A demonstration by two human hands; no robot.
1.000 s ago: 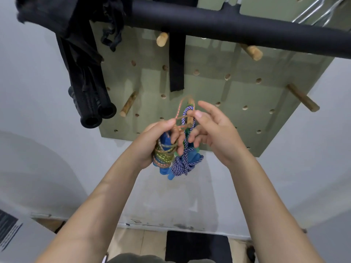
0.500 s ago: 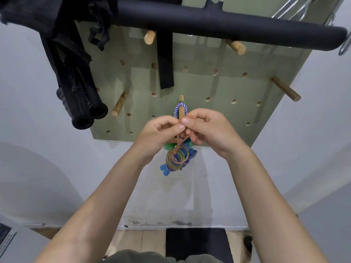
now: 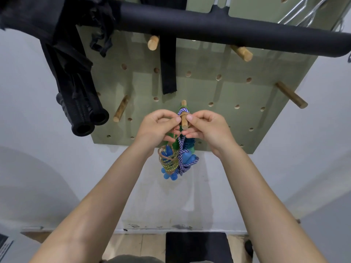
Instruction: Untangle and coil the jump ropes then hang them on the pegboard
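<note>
We see our two forearms bare from the lower corners of the frame up to the wrists, with no sleeves, watch or bands on them. Our left hand (image 3: 158, 128) and right hand (image 3: 207, 128) wear no gloves or rings, and the nails are short and plain. At the bottom centre shows a strip of grey-olive clothing (image 3: 133, 259).

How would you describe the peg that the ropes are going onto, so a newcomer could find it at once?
Start at the green pegboard on the white wall, under the black padded bar. Near its lower middle a short wooden peg sticks out between the left hand and right hand. Unlike the bare pegs around it, a blue-and-white rope is looped over it.
</note>
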